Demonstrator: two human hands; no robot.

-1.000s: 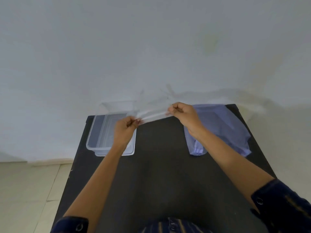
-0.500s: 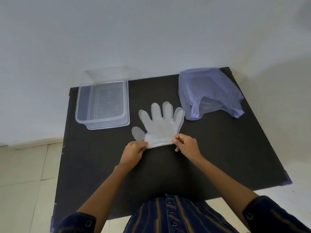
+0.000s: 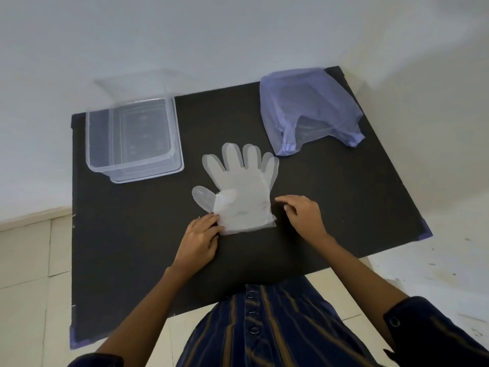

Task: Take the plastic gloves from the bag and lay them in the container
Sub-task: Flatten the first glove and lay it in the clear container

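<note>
A clear plastic glove [image 3: 242, 192] lies flat on the black table [image 3: 344, 202], fingers pointing away from me. My left hand [image 3: 201, 238] rests at the cuff's left corner, fingertips pressing on it. Just right of the cuff, my right hand [image 3: 301, 215] hovers with its fingers apart and touches nothing. The clear rectangular container [image 3: 132, 140] stands at the table's back left and looks empty. A pale violet plastic bag [image 3: 307, 112] lies at the back right, its mouth toward me.
A white wall rises behind the table. Tiled floor shows on the left and right. Purple tape marks the table's corners [image 3: 424, 230]. My striped shirt fills the bottom of the view.
The glove went from stretched in the air between both hands to flat on the table. My right hand has let go of the cuff and moved slightly right.
</note>
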